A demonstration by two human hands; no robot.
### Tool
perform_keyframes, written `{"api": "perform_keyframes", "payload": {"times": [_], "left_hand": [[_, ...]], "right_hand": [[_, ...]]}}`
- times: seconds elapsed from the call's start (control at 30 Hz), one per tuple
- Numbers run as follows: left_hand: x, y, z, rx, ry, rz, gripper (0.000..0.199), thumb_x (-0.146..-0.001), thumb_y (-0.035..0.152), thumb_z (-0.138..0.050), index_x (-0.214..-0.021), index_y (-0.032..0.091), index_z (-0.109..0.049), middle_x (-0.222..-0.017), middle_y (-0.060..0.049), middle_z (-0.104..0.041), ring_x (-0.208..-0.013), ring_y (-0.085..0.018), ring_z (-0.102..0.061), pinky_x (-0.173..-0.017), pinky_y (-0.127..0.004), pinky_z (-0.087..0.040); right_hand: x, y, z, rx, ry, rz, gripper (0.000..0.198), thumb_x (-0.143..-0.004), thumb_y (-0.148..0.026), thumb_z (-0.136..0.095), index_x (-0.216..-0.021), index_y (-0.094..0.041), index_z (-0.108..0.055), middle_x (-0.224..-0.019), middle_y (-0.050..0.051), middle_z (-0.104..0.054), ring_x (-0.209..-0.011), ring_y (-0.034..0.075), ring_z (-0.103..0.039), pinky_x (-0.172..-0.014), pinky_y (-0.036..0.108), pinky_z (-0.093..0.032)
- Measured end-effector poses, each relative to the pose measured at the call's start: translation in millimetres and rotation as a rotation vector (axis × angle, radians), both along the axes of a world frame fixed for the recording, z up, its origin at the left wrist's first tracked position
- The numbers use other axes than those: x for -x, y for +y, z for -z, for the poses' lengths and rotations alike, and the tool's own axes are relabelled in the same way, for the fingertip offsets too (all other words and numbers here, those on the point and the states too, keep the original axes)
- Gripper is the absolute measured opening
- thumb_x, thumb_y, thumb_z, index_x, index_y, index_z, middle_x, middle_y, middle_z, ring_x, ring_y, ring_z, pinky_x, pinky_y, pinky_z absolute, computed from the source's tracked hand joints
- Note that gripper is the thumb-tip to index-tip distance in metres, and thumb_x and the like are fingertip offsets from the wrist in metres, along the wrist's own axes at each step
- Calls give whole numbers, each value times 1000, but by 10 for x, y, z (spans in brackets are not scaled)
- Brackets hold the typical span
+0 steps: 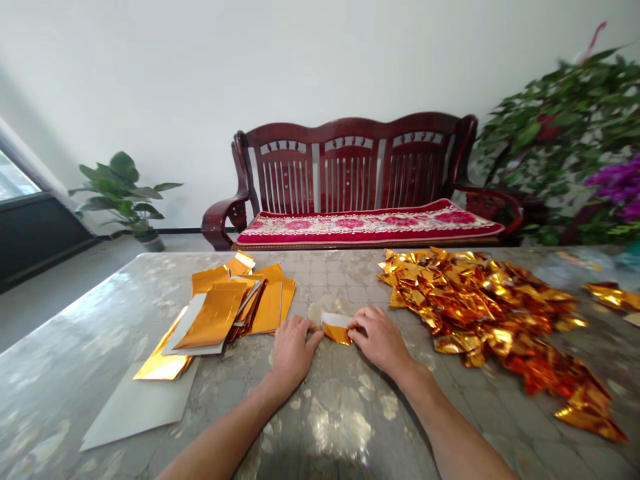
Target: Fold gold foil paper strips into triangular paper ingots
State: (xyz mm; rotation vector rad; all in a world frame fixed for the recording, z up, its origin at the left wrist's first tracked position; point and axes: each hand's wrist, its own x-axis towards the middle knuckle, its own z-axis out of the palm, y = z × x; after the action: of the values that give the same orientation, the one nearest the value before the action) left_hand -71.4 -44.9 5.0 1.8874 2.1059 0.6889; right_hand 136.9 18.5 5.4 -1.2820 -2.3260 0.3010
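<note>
A small piece of gold foil paper (pixel 336 331) with a pale back lies between my hands, partly folded over. My left hand (pixel 294 343) is closed at its left end, thumb and fingertips together at the edge. At the opposite end, my right hand (pixel 379 337) pinches the paper with bent fingers. Left of my hands rests a loose stack of flat gold foil sheets (pixel 215 317), some showing pale backs. To the right spreads a large heap of folded gold foil pieces (pixel 465 293). Exact finger contact on the paper is small and partly hidden.
A patterned, glossy cover lies over the table (pixel 240 427). A pale flat sheet (pixel 143 407) is at the left front. Clear plastic (pixel 575 265) sits at the back right. Beyond the table stand a wooden bench (pixel 350 160) and potted plants (pixel 123 193).
</note>
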Motion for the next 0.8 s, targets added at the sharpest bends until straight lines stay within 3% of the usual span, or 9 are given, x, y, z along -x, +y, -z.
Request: {"api": "perform_keyframes", "payload": {"times": [0.23,0.43,0.67,0.8], "left_hand": [[-19,123,0,-41,-105,-48,23,-95,32,-51,-90,21,-71,-93,-4,-70,-93,-20,-61,-85,-30,-40],[-68,175,10,-49,-127,-31,17,-91,28,-57,-84,22,-71,-90,-2,-73,-90,-19,-62,-82,-29,-40],[-159,211,85,-52,-464,-68,11,-89,25,-56,-95,20,-64,-89,-1,-71,-76,-14,-64,-71,-24,-46],[-206,226,119,-127,-413,-62,14,-84,22,-62,-98,19,-62,-93,-2,-68,-79,-14,-63,-75,-25,-47]], "right_hand": [[25,1,-1,-4,7,-7,4,-82,-22,-69,-86,-23,-70,-98,3,-66,-98,20,-55,-86,31,-40],[43,5,15,-9,6,-4,2,-81,-23,-70,-83,-23,-69,-96,2,-65,-97,20,-54,-85,31,-40],[65,9,6,-1,-5,9,2,-81,-23,-69,-83,-23,-69,-96,2,-65,-96,20,-54,-83,31,-39],[74,9,-4,10,-4,9,2,-81,-21,-69,-83,-23,-69,-95,2,-65,-96,20,-54,-83,31,-39]]}}
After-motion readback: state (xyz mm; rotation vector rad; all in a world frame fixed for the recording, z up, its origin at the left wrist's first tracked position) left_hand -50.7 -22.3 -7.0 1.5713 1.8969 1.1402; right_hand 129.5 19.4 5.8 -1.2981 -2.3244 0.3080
